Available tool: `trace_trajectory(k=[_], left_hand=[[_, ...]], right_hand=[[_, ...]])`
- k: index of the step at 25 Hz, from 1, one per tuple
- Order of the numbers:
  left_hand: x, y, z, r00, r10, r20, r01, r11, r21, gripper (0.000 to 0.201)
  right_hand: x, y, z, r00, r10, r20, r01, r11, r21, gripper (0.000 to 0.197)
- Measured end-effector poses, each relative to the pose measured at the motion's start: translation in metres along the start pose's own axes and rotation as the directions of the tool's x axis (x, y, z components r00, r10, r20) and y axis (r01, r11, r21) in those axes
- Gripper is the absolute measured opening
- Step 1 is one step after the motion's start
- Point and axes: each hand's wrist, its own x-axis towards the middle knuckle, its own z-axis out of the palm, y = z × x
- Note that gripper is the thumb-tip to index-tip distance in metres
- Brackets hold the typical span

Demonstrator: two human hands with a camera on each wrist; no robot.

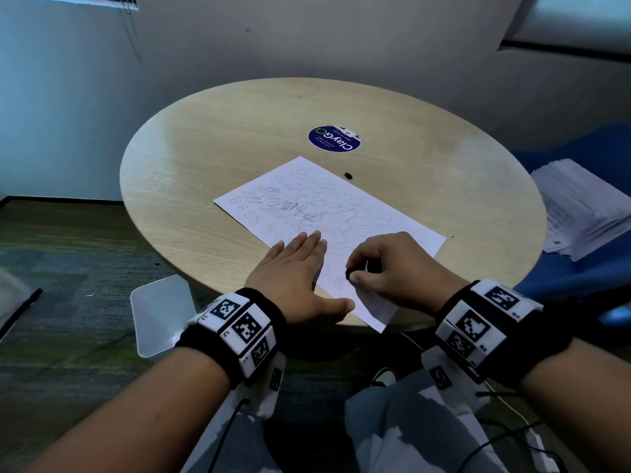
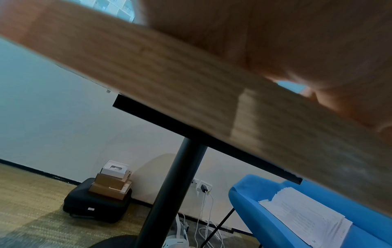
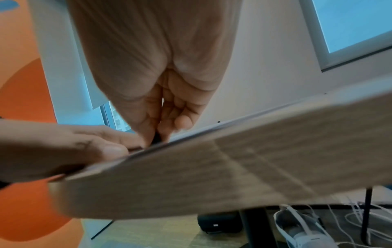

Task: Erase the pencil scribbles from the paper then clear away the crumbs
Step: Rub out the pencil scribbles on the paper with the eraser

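Note:
A white sheet of paper (image 1: 327,213) covered in grey pencil scribbles lies slantwise on the round wooden table (image 1: 211,155). Its near corner hangs over the table's front edge. My left hand (image 1: 300,268) lies flat on the sheet's near left part, fingers straight, thumb stretched toward the corner. My right hand (image 1: 351,274) pinches a small black eraser (image 1: 349,274) between thumb and fingers and holds it down on the paper's near end. In the right wrist view the eraser (image 3: 156,139) shows as a dark sliver between the fingertips at the paper's edge.
A small dark speck (image 1: 348,175) lies on the table beyond the paper, near a round purple sticker (image 1: 334,139). A white bin (image 1: 160,315) stands on the floor left of the table. A blue chair (image 1: 580,274) with a paper stack (image 1: 580,206) is at the right.

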Motion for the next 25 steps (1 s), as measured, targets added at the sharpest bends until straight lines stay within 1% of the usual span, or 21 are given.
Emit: trace_trajectory(k=[1, 2, 4, 5, 6, 8, 9, 10, 13, 14, 15, 18, 19, 20, 23, 24, 25], left_hand=[[0.0, 0.0, 0.0, 1.0, -0.001, 0.0, 0.001, 1.0, -0.001, 0.112], [0.0, 0.0, 0.0, 1.0, -0.003, -0.002, 0.003, 1.0, -0.003, 0.112], [0.0, 0.001, 0.0, 1.0, -0.002, -0.006, 0.001, 1.0, -0.006, 0.113], [0.0, 0.001, 0.0, 1.0, 0.001, -0.007, -0.001, 1.0, -0.005, 0.113], [0.0, 0.001, 0.0, 1.0, 0.005, -0.009, -0.005, 1.0, -0.003, 0.112], [0.0, 0.001, -0.001, 1.0, 0.006, -0.01, -0.006, 1.0, -0.005, 0.111], [0.0, 0.0, -0.001, 1.0, 0.006, -0.011, -0.006, 1.0, -0.006, 0.111], [0.0, 0.0, -0.001, 1.0, 0.007, -0.012, -0.007, 1.0, -0.006, 0.111], [0.0, 0.001, -0.001, 1.0, 0.01, -0.013, -0.01, 1.0, -0.009, 0.112], [0.0, 0.001, -0.001, 1.0, 0.011, -0.016, -0.011, 1.0, -0.009, 0.112], [0.0, 0.001, -0.001, 1.0, 0.011, -0.02, -0.011, 1.0, -0.008, 0.112], [0.0, 0.0, 0.0, 1.0, 0.011, -0.021, -0.011, 1.0, -0.007, 0.111], [0.0, 0.0, 0.001, 1.0, 0.009, -0.018, -0.009, 1.0, -0.009, 0.111], [0.0, 0.0, 0.001, 1.0, 0.009, -0.018, -0.009, 1.0, -0.009, 0.112], [0.0, 0.0, 0.001, 1.0, 0.01, -0.021, -0.011, 1.0, -0.01, 0.113], [0.0, 0.0, 0.001, 1.0, 0.011, -0.023, -0.011, 1.0, -0.009, 0.113], [0.0, 0.0, 0.001, 1.0, 0.011, -0.023, -0.011, 1.0, -0.007, 0.113]], right_hand=[[-0.001, 0.0, 0.0, 1.0, 0.002, -0.001, -0.002, 1.0, 0.01, 0.008], [-0.003, -0.001, 0.0, 0.999, -0.001, 0.033, 0.0, 1.0, 0.027, 0.009], [-0.006, -0.005, -0.002, 0.99, -0.014, 0.142, 0.007, 0.999, 0.047, 0.01], [-0.005, -0.005, -0.003, 0.987, -0.018, 0.157, 0.011, 0.999, 0.043, 0.01], [-0.003, -0.004, -0.003, 0.991, -0.019, 0.13, 0.015, 0.999, 0.032, 0.01], [0.003, -0.002, 0.001, 0.999, -0.025, 0.035, 0.025, 1.0, -0.009, 0.01], [0.005, -0.002, 0.002, 1.0, -0.026, 0.011, 0.026, 0.999, -0.023, 0.01], [0.006, -0.003, 0.002, 0.999, -0.028, 0.019, 0.028, 0.999, -0.026, 0.01], [0.002, -0.004, -0.005, 0.983, -0.028, 0.181, 0.03, 1.0, -0.008, 0.013], [0.001, -0.004, -0.006, 0.978, -0.028, 0.206, 0.03, 1.0, -0.007, 0.013], [0.001, -0.003, -0.006, 0.981, -0.032, 0.191, 0.035, 0.999, -0.012, 0.012], [0.008, -0.001, 0.002, 0.997, -0.061, 0.04, 0.063, 0.997, -0.049, 0.01], [0.009, -0.001, 0.004, 0.998, -0.059, 0.02, 0.06, 0.997, -0.05, 0.01], [0.009, -0.001, 0.002, 0.998, -0.052, 0.036, 0.053, 0.998, -0.042, 0.01], [0.003, -0.005, -0.005, 0.977, -0.039, 0.209, 0.04, 0.999, -0.001, 0.012], [0.003, -0.005, -0.006, 0.974, -0.041, 0.224, 0.043, 0.999, -0.003, 0.012], [0.004, -0.005, -0.005, 0.979, -0.048, 0.198, 0.051, 0.999, -0.012, 0.011]])
